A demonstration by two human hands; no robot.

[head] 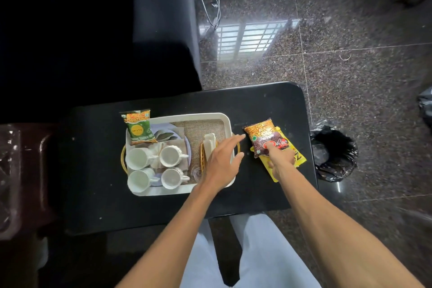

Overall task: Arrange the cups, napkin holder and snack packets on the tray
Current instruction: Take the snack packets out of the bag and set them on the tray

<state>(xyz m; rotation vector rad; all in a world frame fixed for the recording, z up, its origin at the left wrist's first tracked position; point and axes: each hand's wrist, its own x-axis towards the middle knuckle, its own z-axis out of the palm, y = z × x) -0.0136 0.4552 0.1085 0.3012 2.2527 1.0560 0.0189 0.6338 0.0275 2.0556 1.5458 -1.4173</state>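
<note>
A long black surface [163,206] carries a white rectangular tray [198,116], with a brown-and-red snack packet [260,134] stacked on a yellow snack packet [299,159] just beyond the tray's right rim, near the surface's right edge. Both packets lie slantwise, far to near. The right grip [280,159] is nearer, forefinger on the brown one, thumb at the yellow one's near edge; whether it clamps is unclear. The left grip [222,159] hovers spread and empty over the tray's right rim, so the coming carry likely runs leftward.

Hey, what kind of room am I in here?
Probably a home sitting room: a low black table stands by a dark upholstered sofa on a polished speckled stone floor, and a white rectangular tray on the table holds four white cups.
</note>
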